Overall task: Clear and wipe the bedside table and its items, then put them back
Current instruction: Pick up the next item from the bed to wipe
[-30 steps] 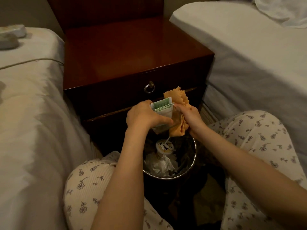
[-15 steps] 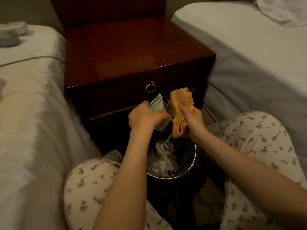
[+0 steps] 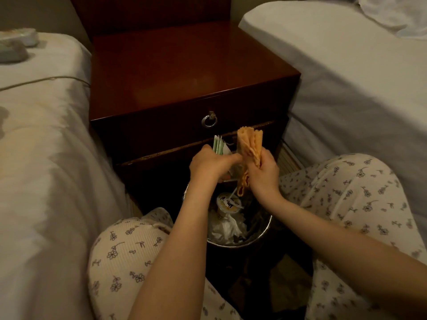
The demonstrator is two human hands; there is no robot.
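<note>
The top of the bedside table (image 3: 184,72) is bare, so the clearing step looks finished. Whether the top has been wiped already cannot be told from its surface; it shines evenly in the dim light, nothing more.

Work at this moment seems to be on 1 of the items. The left hand (image 3: 208,163) is curled around a small packet (image 3: 219,146) with a green-striped edge, fingers pressed together on it, holding it upright in front of the table's lower shelf. The right hand (image 3: 261,172) is closed in a fist on a bunched orange cloth (image 3: 250,146), which sticks up above the knuckles and hangs down below them. The left thumb reaches across and touches the cloth, so the 2 hands meet above the metal bin (image 3: 263,229) (it holds crumpled paper and a lidded cup with a stick poking out).

My reading is that the packet is being wiped, or is about to be, over the bin so that dust falls in.

Left to do: putting things back. At least 2 pale objects (image 3: 16,45) lie on the left bed (image 3: 46,158), too blurred to name; they may be items taken off the table. None has been returned yet, so the task looks roughly midway.
</note>
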